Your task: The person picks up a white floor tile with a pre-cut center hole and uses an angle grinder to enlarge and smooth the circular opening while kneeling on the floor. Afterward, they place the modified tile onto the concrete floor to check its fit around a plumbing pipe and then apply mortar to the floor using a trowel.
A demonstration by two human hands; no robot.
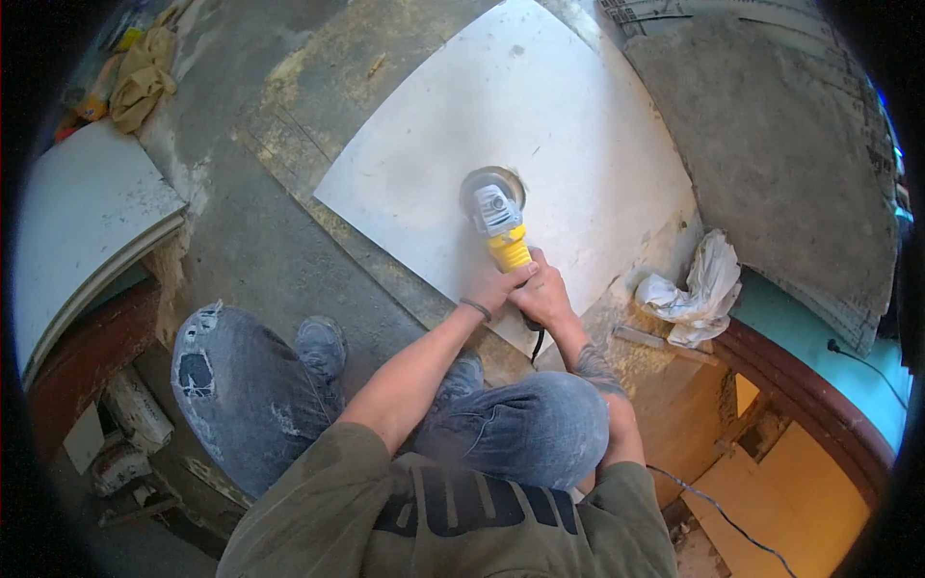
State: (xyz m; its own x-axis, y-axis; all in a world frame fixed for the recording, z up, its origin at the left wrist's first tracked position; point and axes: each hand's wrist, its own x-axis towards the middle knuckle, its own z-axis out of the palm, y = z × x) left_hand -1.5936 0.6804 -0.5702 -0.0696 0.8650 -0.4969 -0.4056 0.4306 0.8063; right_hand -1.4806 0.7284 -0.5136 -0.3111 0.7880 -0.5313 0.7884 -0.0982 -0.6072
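Note:
A yellow and grey angle grinder (505,226) points away from me, its round disc (493,188) over a large white sheet (540,116) on the floor. Both of my hands are wrapped round the grinder's rear body. My left hand (496,287) grips it from the left, a dark band at the wrist. From the right, my right hand (545,292) closes on the same body, just behind the yellow part. A black cord leaves the tool below my hands. Whether the disc touches the sheet I cannot tell.
A crumpled white plastic bag (696,289) lies right of the sheet. Dusty grey boards (771,144) are at the right, and a white panel (87,212) at the left. Brown cloth (145,77) lies far left. A cord (732,520) trails at lower right, near a dark red edge (809,400).

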